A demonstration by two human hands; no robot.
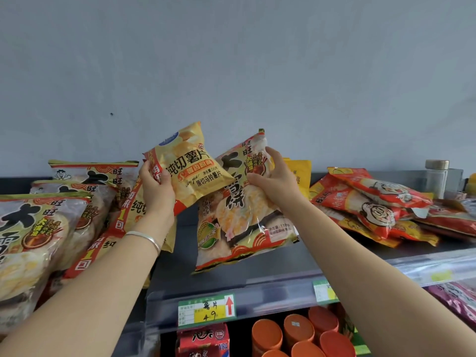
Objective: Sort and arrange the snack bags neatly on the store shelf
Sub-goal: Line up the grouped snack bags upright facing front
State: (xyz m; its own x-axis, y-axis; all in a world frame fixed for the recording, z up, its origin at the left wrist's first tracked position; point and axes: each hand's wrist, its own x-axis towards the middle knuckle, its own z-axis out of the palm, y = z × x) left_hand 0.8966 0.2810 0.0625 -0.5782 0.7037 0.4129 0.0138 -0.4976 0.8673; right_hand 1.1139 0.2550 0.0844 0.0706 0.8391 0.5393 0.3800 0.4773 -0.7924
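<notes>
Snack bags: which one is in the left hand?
The yellow potato chip bag, gripped by the left hand; the right hand holds a see-through cracker bag.

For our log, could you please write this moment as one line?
left hand: grips yellow chip bag | right hand: grips tilted rice cracker bag | shelf: red bags piled right

A yellow chip bag (pixel 190 166) is hanging tilted above the shelf (pixel 257 271), overlapping a clear rice cracker bag (pixel 247 215) leaning with its bottom corner at the shelf, while red bags (pixel 373 204) are lying heaped at right.
</notes>
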